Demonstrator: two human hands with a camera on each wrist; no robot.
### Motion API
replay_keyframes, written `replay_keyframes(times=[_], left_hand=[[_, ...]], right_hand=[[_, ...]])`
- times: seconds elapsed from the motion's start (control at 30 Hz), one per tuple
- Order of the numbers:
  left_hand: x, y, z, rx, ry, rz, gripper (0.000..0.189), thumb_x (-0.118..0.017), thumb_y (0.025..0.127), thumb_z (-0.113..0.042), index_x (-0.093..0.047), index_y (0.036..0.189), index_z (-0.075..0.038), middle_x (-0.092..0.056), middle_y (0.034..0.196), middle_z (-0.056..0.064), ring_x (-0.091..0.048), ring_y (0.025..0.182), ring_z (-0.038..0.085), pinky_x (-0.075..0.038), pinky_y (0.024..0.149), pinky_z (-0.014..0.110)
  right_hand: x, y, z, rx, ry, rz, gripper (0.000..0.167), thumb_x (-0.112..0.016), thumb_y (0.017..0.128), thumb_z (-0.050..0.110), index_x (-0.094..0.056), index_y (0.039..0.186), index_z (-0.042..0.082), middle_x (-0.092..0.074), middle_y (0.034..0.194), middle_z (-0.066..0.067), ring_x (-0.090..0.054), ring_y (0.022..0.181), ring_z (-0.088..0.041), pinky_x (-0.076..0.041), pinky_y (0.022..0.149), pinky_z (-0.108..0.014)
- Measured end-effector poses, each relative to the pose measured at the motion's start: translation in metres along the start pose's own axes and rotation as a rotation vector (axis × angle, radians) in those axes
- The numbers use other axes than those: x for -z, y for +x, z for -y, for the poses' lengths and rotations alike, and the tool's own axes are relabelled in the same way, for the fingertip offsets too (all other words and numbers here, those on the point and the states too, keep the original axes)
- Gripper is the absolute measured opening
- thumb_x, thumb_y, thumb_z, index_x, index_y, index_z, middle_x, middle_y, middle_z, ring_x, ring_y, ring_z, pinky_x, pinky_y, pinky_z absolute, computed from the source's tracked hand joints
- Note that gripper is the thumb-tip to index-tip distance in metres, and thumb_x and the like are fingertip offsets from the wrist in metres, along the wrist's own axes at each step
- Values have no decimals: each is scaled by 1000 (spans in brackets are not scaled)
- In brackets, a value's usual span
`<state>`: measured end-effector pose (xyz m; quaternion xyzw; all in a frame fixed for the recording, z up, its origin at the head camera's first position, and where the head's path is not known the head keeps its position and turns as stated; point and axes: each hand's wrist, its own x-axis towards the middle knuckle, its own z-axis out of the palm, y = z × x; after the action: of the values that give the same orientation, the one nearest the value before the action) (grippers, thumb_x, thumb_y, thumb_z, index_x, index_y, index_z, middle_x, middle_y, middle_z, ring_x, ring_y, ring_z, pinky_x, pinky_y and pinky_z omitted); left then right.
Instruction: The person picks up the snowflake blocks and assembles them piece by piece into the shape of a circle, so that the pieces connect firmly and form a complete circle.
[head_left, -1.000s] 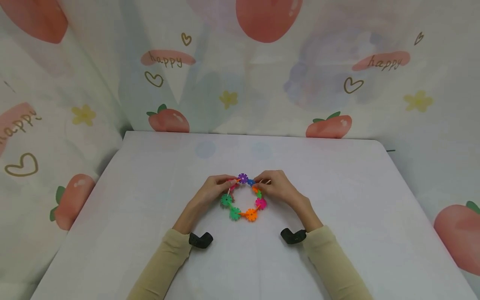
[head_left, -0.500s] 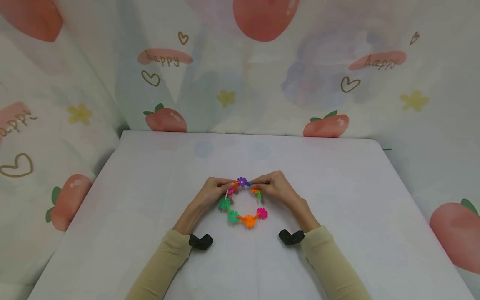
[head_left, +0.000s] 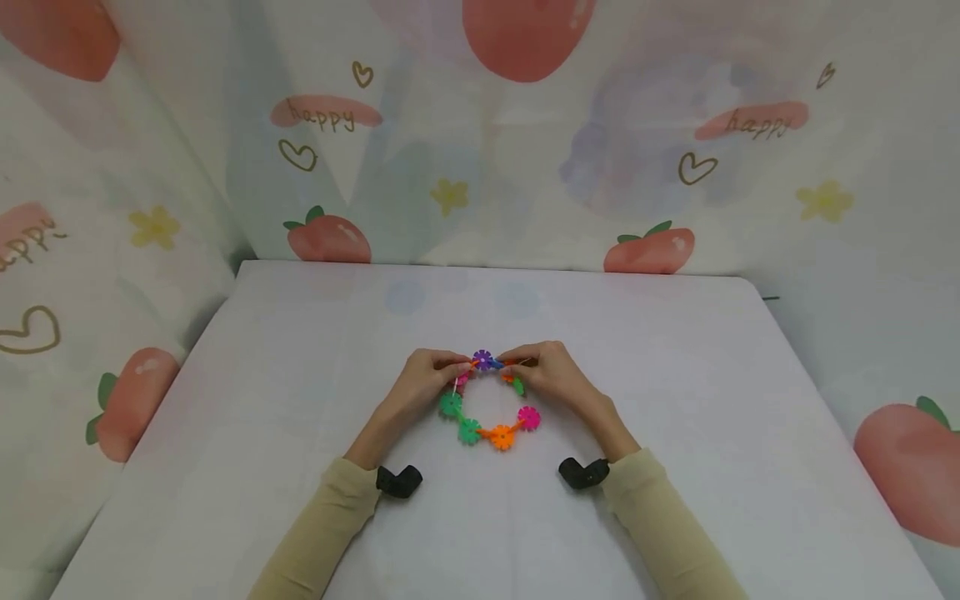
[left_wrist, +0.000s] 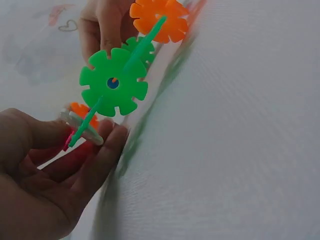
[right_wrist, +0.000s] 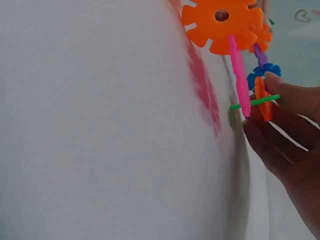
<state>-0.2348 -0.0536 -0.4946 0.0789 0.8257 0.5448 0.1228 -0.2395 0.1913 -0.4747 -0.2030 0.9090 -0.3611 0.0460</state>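
Both hands hold up a ring-shaped chain of plastic snowflake discs above the table. My left hand (head_left: 420,383) pinches its upper left, around pink and white discs beside an orange one. On the upper right, my right hand (head_left: 551,371) grips the chain by the blue disc (right_wrist: 272,69) and an orange one. A purple disc (head_left: 482,360) sits between the hands. Below hang green discs (head_left: 469,431), an orange disc (head_left: 502,437) and a pink disc (head_left: 528,418). In the right wrist view the pink disc crosses a thin green disc (right_wrist: 262,100); whether they interlock I cannot tell.
A white-covered table (head_left: 480,533) lies under the hands. Behind it and at the left hangs a printed cloth (head_left: 510,167) with peaches, hearts and lettering. Black wrist pieces (head_left: 400,482) stick out from both sleeves (head_left: 322,525).
The pink disc and the lower part of the ring swing down and right, then slightly back up. A gap shows beside the green disc at right. Both hands keep hold, shifting slightly.
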Motion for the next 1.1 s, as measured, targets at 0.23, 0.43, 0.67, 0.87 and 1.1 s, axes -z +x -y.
replay_keyframes(times=[0.23, 0.43, 0.67, 0.87, 1.1], left_hand=[[-5, -12, -13, -142, 294, -97, 22, -71, 98, -19, -79, 114, -6, -76, 108, 9, -63, 94, 24, -55, 81, 36], [-35, -40, -34, -377, 624, -72, 29, -78, 92, -29, -79, 107, -4, -76, 101, 10, -63, 98, 30, -50, 90, 45], [-79, -49, -43, -338, 950, 62, 53, -75, 90, -53, -73, 119, -8, -72, 103, 4, -65, 96, 21, -49, 90, 38], [-89, -45, -39, -328, 907, 26, 46, -78, 90, -46, -71, 117, -9, -73, 97, 1, -70, 93, 18, -51, 100, 48], [-91, -44, -37, -309, 767, 32, 49, -78, 92, -39, -66, 125, -5, -68, 83, -2, -70, 87, 16, -47, 108, 55]], right_hand=[[9, -5, 0, -43, -3, 107, 23, -71, 98, 22, -79, 118, 12, -77, 113, -7, -70, 100, -23, -59, 91, -40], [14, -10, 0, -106, 49, 189, 33, -71, 98, 26, -72, 126, 9, -74, 115, -12, -73, 80, -16, -59, 77, -32], [17, -14, -1, -149, 136, 224, 34, -72, 97, 21, -70, 126, 5, -71, 118, -15, -73, 81, -15, -59, 75, -28], [14, -16, -2, -134, 141, 207, 32, -73, 96, 21, -72, 123, 4, -72, 115, -14, -74, 95, -22, -61, 78, -32], [16, -17, 0, -135, 128, 202, 32, -74, 96, 25, -72, 122, 7, -72, 113, -10, -74, 94, -19, -59, 85, -36]])
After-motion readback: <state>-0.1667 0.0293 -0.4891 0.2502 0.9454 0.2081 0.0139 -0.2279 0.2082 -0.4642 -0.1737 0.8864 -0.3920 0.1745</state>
